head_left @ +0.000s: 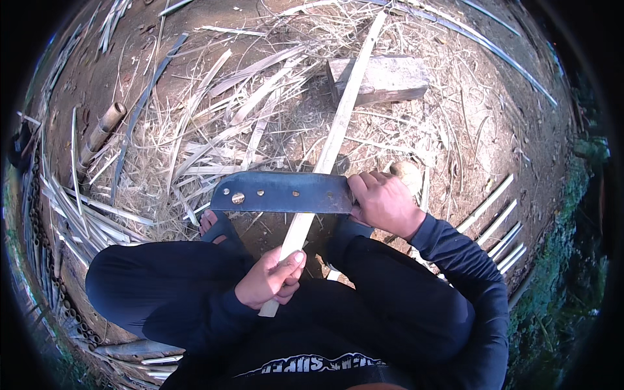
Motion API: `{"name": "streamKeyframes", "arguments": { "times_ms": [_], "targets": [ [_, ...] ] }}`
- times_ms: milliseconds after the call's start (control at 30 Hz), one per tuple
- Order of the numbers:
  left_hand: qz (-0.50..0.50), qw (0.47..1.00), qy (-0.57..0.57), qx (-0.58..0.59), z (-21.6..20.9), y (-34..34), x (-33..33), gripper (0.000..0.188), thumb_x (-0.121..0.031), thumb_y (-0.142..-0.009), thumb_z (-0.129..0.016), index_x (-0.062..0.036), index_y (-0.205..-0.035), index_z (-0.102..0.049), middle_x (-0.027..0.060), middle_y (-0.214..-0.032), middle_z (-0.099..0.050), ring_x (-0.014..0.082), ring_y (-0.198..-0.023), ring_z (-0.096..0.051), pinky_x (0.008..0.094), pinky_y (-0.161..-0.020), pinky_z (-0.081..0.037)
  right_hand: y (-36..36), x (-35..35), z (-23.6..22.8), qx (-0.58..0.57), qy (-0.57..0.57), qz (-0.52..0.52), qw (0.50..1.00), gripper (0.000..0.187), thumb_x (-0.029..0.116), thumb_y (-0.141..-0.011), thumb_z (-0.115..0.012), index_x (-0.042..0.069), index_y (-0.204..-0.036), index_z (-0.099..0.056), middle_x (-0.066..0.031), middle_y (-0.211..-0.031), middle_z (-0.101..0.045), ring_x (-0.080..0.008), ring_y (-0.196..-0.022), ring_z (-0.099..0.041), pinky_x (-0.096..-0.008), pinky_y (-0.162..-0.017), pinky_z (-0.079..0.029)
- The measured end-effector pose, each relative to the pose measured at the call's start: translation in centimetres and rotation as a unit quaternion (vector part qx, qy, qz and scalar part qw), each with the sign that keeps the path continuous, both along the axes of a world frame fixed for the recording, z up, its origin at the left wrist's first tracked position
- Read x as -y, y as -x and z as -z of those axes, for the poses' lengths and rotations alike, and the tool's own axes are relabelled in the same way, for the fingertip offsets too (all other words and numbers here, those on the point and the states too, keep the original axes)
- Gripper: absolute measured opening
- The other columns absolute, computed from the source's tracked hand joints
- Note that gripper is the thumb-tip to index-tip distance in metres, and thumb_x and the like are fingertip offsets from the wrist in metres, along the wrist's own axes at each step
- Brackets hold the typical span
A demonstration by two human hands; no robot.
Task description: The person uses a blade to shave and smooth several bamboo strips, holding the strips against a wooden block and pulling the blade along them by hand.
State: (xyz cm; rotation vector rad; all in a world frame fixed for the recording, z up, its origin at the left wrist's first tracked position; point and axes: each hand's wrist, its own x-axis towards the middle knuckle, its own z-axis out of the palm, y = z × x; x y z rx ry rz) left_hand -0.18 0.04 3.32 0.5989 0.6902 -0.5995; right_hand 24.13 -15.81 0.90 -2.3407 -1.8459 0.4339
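My left hand [273,279] is closed around the near end of a long pale bamboo strip [344,110]. The strip runs away from me and passes over the left part of a wooden block [396,78]. In my right hand [389,205] is a broad, dark cleaver [276,193] with several round holes along its blade. The blade points left and lies across the strip, covering a short length of it. Most of the handle is hidden inside my right fist. Whether the edge bites into the strip, I cannot tell.
Shavings and split strips [260,117] litter the ground beyond my feet. A bamboo pole [101,136] stands out at the left. Several cut strips [497,224] lie at the right, and a rounded tan object [406,174] sits just past my right hand.
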Motion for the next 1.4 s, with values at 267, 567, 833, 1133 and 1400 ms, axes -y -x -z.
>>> {"name": "streamKeyframes", "arguments": {
  "times_ms": [267, 567, 833, 1133, 1400],
  "targets": [
    [-0.003, 0.999, -0.052, -0.004, -0.9, 0.0, 0.9, 0.024, -0.033, -0.107, -0.047, -0.012, -0.095, -0.043, -0.0033, -0.069, -0.032, 0.0047, -0.049, -0.029, 0.0227, -0.044, -0.025, -7.3, 0.1, 2.6, 0.003, 0.028, 0.214, 0.976, 0.03, 0.026, -0.086, -0.069, 0.001, -0.096, -0.054, -0.0193, -0.075, -0.068, -0.0393, -0.064, -0.067, -0.0479, -0.062, -0.054],
    [0.034, 0.998, -0.032, -0.034, -2.0, 2.9, -1.2, 0.027, -0.033, -0.107, -0.047, -0.0117, -0.091, -0.042, -0.0033, -0.065, -0.033, 0.0054, -0.046, -0.03, 0.023, -0.042, -0.027, -11.6, -1.2, 2.3, 0.071, 0.037, 0.218, 0.973, 0.034, 0.033, -0.088, -0.066, 0.001, -0.095, -0.057, -0.0191, -0.08, -0.068, -0.0365, -0.072, -0.069, -0.0474, -0.067, -0.056],
    [0.005, 0.999, 0.003, -0.049, -3.2, 5.6, -1.3, 0.021, -0.03, -0.106, -0.048, -0.0112, -0.096, -0.045, -0.0039, -0.065, -0.032, 0.0053, -0.046, -0.028, 0.0219, -0.042, -0.026, -6.4, -0.7, 3.4, 0.067, -0.008, 0.036, 0.997, 0.03, 0.025, -0.083, -0.069, 0.002, -0.096, -0.055, -0.0152, -0.078, -0.065, -0.0316, -0.072, -0.069, -0.0445, -0.065, -0.056],
    [-0.008, 0.998, 0.026, -0.061, -3.1, 7.1, -2.3, 0.022, -0.029, -0.105, -0.051, -0.0098, -0.097, -0.046, -0.003, -0.065, -0.033, 0.0058, -0.047, -0.03, 0.0221, -0.042, -0.026, -5.4, -2.8, 2.9, 0.057, -0.044, 0.005, 0.997, 0.03, 0.028, -0.089, -0.061, -0.001, -0.094, -0.055, -0.0202, -0.073, -0.066, -0.0368, -0.066, -0.069, -0.0491, -0.061, -0.055],
    [-0.014, 0.994, 0.047, -0.102, -6.3, 12.6, -3.8, 0.023, -0.028, -0.104, -0.053, -0.0074, -0.096, -0.049, -0.0026, -0.065, -0.035, 0.0068, -0.047, -0.03, 0.0225, -0.044, -0.027, -15.2, -0.6, 4.4, 0.052, 0.084, 0.279, 0.955, 0.031, 0.029, -0.093, -0.057, 0.0, -0.103, -0.061, -0.0201, -0.078, -0.069, -0.037, -0.071, -0.07, -0.0478, -0.068, -0.057]
  ]
}}
